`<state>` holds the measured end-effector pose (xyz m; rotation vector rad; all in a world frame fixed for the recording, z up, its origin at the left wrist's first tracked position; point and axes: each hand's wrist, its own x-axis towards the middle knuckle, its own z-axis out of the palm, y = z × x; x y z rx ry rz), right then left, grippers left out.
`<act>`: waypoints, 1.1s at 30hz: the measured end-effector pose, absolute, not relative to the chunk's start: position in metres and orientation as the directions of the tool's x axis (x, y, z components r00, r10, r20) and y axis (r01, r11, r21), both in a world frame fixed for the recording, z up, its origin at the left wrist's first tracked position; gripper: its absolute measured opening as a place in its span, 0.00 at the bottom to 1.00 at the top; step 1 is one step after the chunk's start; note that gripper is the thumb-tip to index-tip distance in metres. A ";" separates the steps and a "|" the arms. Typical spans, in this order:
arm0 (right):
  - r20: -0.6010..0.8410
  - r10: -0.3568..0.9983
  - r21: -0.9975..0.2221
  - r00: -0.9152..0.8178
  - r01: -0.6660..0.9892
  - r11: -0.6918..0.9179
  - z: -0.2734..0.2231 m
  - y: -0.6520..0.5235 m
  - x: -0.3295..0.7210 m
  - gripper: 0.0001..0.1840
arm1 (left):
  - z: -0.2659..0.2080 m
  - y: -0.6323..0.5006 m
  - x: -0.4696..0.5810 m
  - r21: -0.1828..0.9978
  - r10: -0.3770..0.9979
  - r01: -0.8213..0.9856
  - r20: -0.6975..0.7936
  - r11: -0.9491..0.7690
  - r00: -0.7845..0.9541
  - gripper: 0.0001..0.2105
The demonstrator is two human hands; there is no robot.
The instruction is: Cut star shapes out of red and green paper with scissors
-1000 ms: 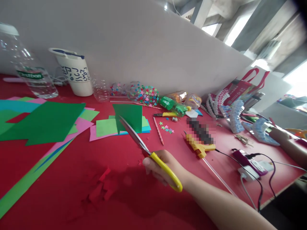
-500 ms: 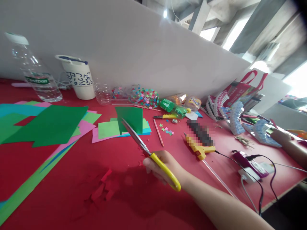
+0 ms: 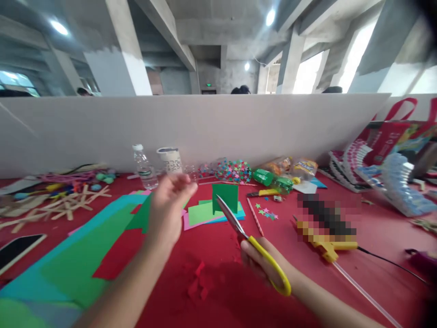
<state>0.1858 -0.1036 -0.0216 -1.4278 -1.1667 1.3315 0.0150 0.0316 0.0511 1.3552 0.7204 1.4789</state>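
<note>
My right hand (image 3: 264,259) grips yellow-handled scissors (image 3: 254,246), whose blades look closed and point up and to the left. At the blade tips a small dark green sheet of paper (image 3: 226,198) stands upright; whether the blades pinch it I cannot tell. My left hand (image 3: 169,205) is raised to the left of it, thumb and fingers curled together. Anything between those fingers is blurred or too small to make out. Behind that hand lie larger coloured sheets (image 3: 82,237). A small paper stack (image 3: 205,214) rests behind the scissors, and red scraps (image 3: 198,282) lie between my forearms.
A yellow glue gun (image 3: 321,246) with its cord lies right. Along the white partition (image 3: 211,123) stand a water bottle (image 3: 145,171), a printed cup (image 3: 170,160) and a star-filled bottle (image 3: 234,170). A yellow cutter (image 3: 268,193), wooden sticks (image 3: 75,205) and a phone (image 3: 20,250) lie around.
My left hand has come into view from the lower left. The view has levelled and swung left, showing the sticks and phone. My right hand still holds the scissors.
</note>
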 end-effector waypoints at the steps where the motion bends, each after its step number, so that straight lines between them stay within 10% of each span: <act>1: -0.220 0.975 -0.973 -0.012 0.077 -0.218 -0.022 -0.104 0.185 0.33 | 0.043 0.029 0.013 0.913 0.934 -0.252 0.348 -0.320 0.075 0.13; 5: -0.255 0.966 -0.964 -0.042 0.090 -0.251 -0.022 -0.109 0.184 0.31 | -0.001 0.019 0.012 0.961 0.979 -0.243 0.166 -0.133 0.121 0.14; 33: -0.329 0.943 -0.902 -0.048 0.312 -0.299 -0.026 -0.121 0.176 0.35 | 0.003 0.006 0.002 0.939 0.913 -0.083 0.344 -0.334 0.220 0.04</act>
